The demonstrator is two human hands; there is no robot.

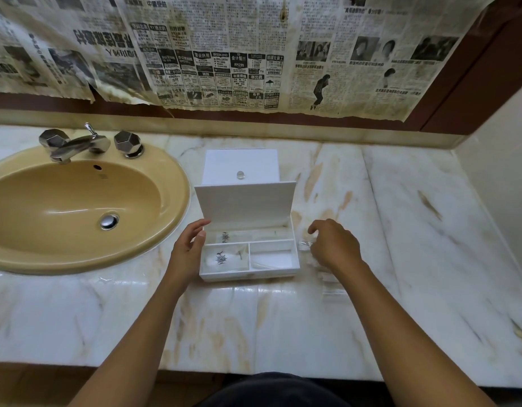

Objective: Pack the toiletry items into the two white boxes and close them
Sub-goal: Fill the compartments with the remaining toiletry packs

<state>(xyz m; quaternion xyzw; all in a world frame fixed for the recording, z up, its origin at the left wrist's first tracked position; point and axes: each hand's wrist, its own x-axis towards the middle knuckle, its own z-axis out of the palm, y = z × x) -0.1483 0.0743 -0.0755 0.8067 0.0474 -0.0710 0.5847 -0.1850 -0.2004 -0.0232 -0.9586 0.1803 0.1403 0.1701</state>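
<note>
A white box (248,276) stands open on the marble counter, its lid (244,202) tilted up at the back. Inside, clear packets with a ship's-wheel logo (221,257) lie in the front left and rear compartments, and a white packet (270,259) lies in the front right one. A second white box (240,165) with a clear knob sits shut behind it. My left hand (187,249) rests against the open box's left side, fingers apart. My right hand (334,245) hovers just right of the box over clear plastic packets (308,246) on the counter; whether it grips one is unclear.
A tan oval sink (74,212) with a chrome faucet (77,143) fills the left of the counter. More clear wrappers (331,284) lie under my right forearm. Newspaper sheets (224,54) cover the back wall, and a side wall closes off the right.
</note>
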